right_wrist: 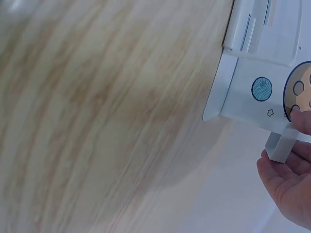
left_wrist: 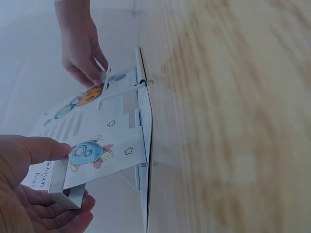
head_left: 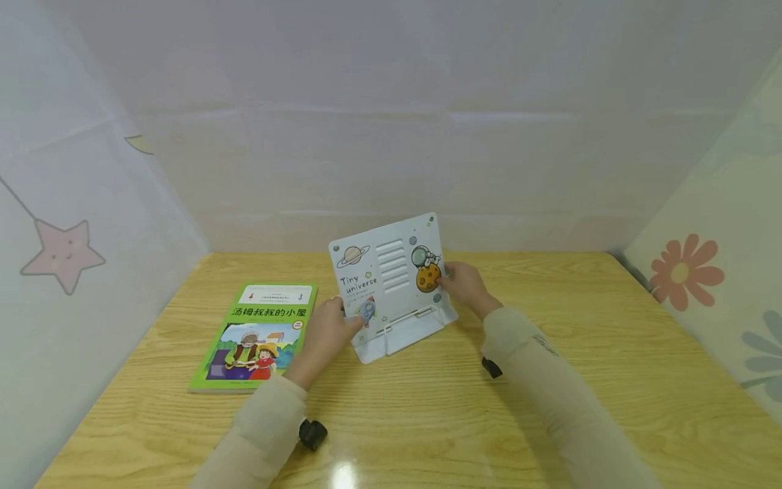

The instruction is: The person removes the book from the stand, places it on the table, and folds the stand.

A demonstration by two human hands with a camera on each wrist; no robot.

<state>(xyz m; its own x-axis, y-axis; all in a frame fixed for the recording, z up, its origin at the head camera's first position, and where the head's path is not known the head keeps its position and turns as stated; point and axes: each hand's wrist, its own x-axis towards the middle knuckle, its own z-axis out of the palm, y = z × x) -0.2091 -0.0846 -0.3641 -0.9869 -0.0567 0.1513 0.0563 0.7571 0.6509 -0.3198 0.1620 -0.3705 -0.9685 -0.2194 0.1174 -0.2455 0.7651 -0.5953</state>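
A white book stand [head_left: 396,307] printed with planets, a rocket and "Tiny universe" stands tilted back on the table. My left hand [head_left: 322,334] grips its left edge, thumb on the printed front beside the rocket. In the left wrist view, the fingers [left_wrist: 58,218] curl behind a white bent bracket [left_wrist: 60,180] at that edge. On the opposite side my right hand [head_left: 469,288] pinches the right edge, with its thumb by the orange planet. A similar bracket [right_wrist: 283,143] shows between thumb and fingers in the right wrist view. Clear page holders [head_left: 386,341] cross the stand's lower ledge.
A green-bordered picture book [head_left: 259,343] lies flat on the wooden table [head_left: 427,428], left of the stand. Pale cloth walls [head_left: 391,156] enclose the back and both sides. A black wrist device [head_left: 313,435] hangs below the left sleeve.
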